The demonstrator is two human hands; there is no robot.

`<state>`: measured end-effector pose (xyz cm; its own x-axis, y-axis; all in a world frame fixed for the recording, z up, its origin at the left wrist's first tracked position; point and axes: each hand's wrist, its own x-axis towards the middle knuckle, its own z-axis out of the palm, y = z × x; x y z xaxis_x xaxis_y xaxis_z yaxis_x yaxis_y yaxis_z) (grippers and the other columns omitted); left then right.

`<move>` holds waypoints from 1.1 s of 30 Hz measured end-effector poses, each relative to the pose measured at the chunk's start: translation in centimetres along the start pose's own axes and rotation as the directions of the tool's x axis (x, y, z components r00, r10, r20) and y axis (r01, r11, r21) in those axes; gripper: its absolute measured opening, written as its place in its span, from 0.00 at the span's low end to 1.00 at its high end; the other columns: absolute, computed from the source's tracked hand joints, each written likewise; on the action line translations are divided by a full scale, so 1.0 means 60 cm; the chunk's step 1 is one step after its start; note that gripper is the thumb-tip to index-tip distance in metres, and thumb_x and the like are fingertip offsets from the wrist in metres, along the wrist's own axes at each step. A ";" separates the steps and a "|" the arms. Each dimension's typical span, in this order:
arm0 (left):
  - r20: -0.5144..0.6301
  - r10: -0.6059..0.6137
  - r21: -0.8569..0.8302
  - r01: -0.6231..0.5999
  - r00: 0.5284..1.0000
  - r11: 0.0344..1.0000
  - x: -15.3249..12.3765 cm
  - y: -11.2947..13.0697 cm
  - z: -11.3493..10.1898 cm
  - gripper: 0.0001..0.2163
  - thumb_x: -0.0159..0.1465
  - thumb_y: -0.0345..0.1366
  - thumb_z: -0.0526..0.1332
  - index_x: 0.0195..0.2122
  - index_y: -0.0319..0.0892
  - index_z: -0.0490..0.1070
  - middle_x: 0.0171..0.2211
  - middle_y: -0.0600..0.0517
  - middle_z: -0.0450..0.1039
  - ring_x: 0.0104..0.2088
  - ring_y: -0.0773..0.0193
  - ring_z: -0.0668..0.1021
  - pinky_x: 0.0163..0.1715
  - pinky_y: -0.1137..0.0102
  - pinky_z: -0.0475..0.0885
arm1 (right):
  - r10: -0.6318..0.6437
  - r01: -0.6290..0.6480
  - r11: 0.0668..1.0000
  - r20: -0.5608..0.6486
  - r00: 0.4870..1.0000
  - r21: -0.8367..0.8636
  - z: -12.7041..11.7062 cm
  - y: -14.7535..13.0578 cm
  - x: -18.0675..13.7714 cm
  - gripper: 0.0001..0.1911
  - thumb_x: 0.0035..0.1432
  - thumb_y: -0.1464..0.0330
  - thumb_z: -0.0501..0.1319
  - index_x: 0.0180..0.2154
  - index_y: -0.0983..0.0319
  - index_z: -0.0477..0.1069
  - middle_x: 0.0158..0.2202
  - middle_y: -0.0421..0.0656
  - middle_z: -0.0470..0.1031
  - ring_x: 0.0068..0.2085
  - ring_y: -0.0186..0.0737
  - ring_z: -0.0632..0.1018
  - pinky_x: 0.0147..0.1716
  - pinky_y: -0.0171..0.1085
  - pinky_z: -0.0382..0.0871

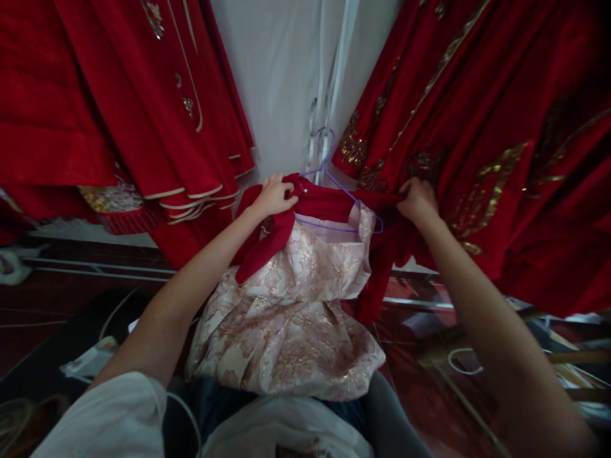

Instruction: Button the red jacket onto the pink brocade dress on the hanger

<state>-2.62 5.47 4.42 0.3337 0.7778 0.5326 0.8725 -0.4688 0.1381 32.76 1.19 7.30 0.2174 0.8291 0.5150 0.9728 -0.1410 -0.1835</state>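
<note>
Garment (319, 205) in left hand (275, 196), right hand (419, 200)

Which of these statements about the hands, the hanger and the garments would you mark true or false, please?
1. The left hand grips the red jacket. True.
2. The wire hanger is green. False: it is purple.
3. The right hand hangs free. False: it clutches the jacket's other side.
4. The brocade dress beneath is pale pink and gold. True.
5. Red robes with gold embroidery hang at both sides. True.
</note>
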 end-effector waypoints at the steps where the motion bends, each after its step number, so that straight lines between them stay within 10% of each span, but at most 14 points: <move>1: 0.002 -0.007 0.010 0.007 1.000 1.000 0.000 0.002 0.003 0.09 0.60 0.41 0.58 0.33 0.41 0.72 0.41 0.43 0.64 0.50 0.45 0.69 0.50 0.52 0.63 | -0.015 0.012 0.995 -0.026 1.000 -0.098 -0.013 -0.007 -0.019 0.16 0.46 0.77 0.57 0.40 0.61 0.65 0.47 0.54 0.67 0.51 0.55 0.71 0.41 0.47 0.70; 10: -0.007 -0.041 -0.052 0.041 0.999 0.998 -0.008 0.014 0.023 0.09 0.60 0.40 0.58 0.35 0.41 0.71 0.44 0.41 0.64 0.53 0.42 0.67 0.52 0.50 0.62 | -0.031 -0.011 0.984 0.231 0.972 0.179 -0.007 -0.005 -0.128 0.18 0.40 0.68 0.66 0.36 0.60 0.67 0.29 0.44 0.71 0.33 0.47 0.76 0.36 0.43 0.70; 17: -0.047 -0.018 -0.212 0.008 0.999 0.977 -0.092 0.035 0.002 0.08 0.64 0.34 0.52 0.39 0.40 0.68 0.59 0.43 0.56 0.61 0.54 0.63 0.60 0.59 0.62 | 0.159 -0.092 0.915 -0.144 0.977 0.393 -0.015 0.016 -0.201 0.18 0.46 0.61 0.63 0.40 0.60 0.68 0.30 0.44 0.74 0.31 0.44 0.75 0.33 0.41 0.69; 22: -0.037 0.068 -0.222 -0.075 0.997 0.972 -0.154 0.050 -0.004 0.09 0.65 0.34 0.51 0.43 0.40 0.67 0.56 0.44 0.63 0.57 0.57 0.69 0.60 0.62 0.64 | 0.185 -0.089 0.910 -0.203 0.962 0.404 -0.019 -0.039 -0.217 0.12 0.48 0.60 0.61 0.35 0.58 0.68 0.28 0.42 0.72 0.29 0.43 0.73 0.33 0.40 0.66; 29: 0.089 0.120 -0.210 -0.099 0.989 0.973 -0.189 0.099 0.045 0.13 0.64 0.37 0.53 0.48 0.43 0.69 0.58 0.43 0.61 0.50 0.53 0.75 0.53 0.59 0.69 | -0.259 -0.068 0.467 0.210 0.943 0.881 0.056 -0.211 -0.166 0.10 0.48 0.62 0.57 0.32 0.58 0.60 0.25 0.36 0.68 0.22 0.33 0.67 0.23 0.33 0.63; 33: 0.026 0.011 -0.290 -0.003 1.000 0.957 -0.197 0.089 0.057 0.06 0.62 0.36 0.55 0.36 0.42 0.69 0.52 0.44 0.67 0.45 0.56 0.76 0.47 0.62 0.70 | -0.376 0.002 0.491 0.210 0.903 0.871 0.100 -0.227 -0.171 0.13 0.46 0.62 0.60 0.33 0.58 0.59 0.27 0.34 0.68 0.24 0.32 0.67 0.25 0.32 0.63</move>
<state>-0.68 -4.79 -3.95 0.3520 0.7832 0.5125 0.7303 -0.5723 0.3729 16.82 -2.13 -0.51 -0.1861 0.9150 0.3580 0.4086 0.4034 -0.8187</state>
